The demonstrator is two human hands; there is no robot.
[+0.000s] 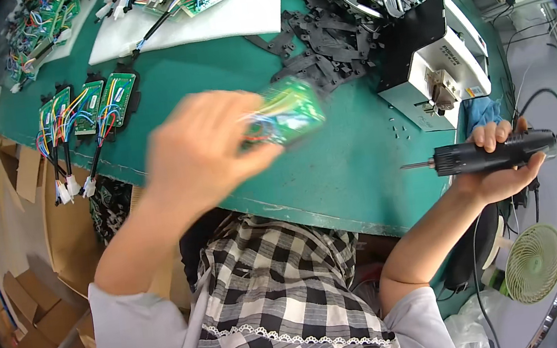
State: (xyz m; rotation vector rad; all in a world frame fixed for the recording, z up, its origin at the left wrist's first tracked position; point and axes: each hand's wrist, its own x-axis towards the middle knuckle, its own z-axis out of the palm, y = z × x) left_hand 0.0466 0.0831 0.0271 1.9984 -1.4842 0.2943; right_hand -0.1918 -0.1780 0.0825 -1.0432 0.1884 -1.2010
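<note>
A green circuit board (pixel 292 111) with coloured wires is gripped in my left hand (pixel 208 141), above the middle of the green table. Board and hand are blurred by motion, and the fingers cover the wired end. At the right, my right hand (pixel 499 161) is wrapped round a black electric screwdriver (pixel 474 156). Its thin bit points left, apart from the board. Nearest to the screwdriver stands a black and white screw feeder (pixel 437 74), with several tiny screws (pixel 398 130) scattered on the table beside it.
Several wired boards on black plates (pixel 118 100) lie at the left, connectors hanging past the table edge (pixel 255 208). More boards (pixel 202 1) rest on white foam (pixel 259 20) at the back. Black plastic parts (pixel 325 43) are heaped behind the feeder. A green fan (pixel 534 263) stands lower right.
</note>
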